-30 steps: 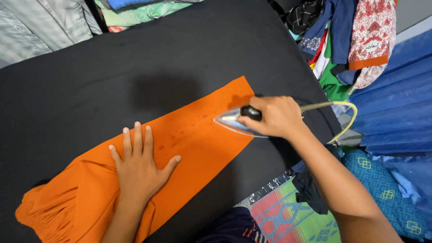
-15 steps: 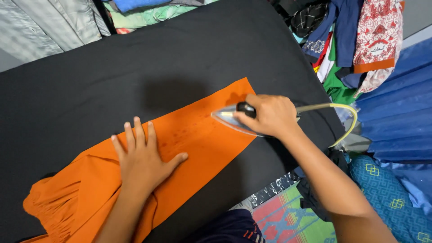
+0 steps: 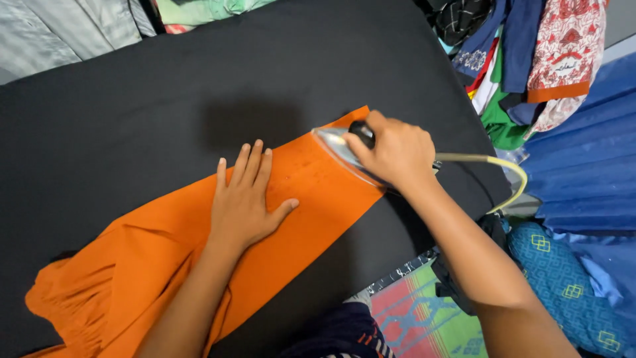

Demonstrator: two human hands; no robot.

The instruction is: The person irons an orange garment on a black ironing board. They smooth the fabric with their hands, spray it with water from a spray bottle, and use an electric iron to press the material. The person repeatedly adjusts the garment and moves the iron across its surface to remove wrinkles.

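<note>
Black board [image 3: 132, 119] | right hand [image 3: 391, 152] hides iron [image 3: 334, 146] handle | orange cloth [image 3: 159, 265] — edge cropped

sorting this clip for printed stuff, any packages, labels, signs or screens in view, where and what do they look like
None show: no package, label, sign or screen.
In view are only the orange cloth on the black board, the iron under the right hand, the left hand, and patterned clothes.

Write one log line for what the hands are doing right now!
right hand: grips iron on orange cloth | left hand: flat on cloth | surface: black ironing pad | cord: trails right
</note>
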